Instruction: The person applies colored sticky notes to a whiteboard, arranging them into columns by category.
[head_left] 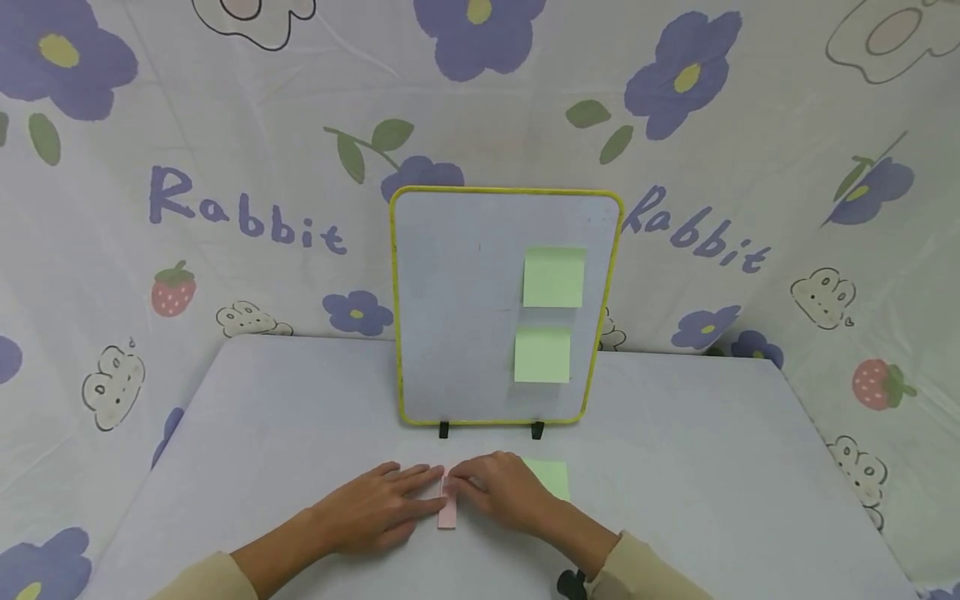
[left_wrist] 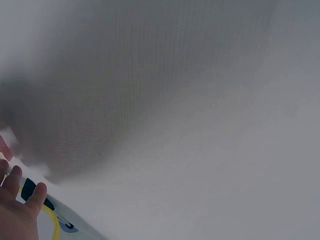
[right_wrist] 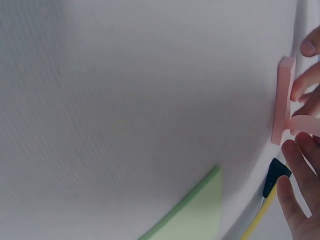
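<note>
A narrow pink sticky-note pad (head_left: pixel 447 518) lies lengthwise on the white table between the two hands. The left hand (head_left: pixel 381 507) comes in from the left, fingers stretched out, with its fingertips resting on the pad. From the right, the right hand (head_left: pixel 501 490) pinches a pink sticky strip (right_wrist: pixel 306 124) at the pad's far end. In the right wrist view this strip bends up from the thick pink block (right_wrist: pixel 283 97). Only a sliver of the pad shows at the left edge of the left wrist view.
A yellow-framed whiteboard (head_left: pixel 465 333) stands behind the hands on black feet (head_left: pixel 444 430). Two green sticky notes, an upper note (head_left: pixel 554 277) and a lower note (head_left: pixel 542 355), are on its right side. Beside the right hand lies a green sticky-note pad (head_left: pixel 553 477).
</note>
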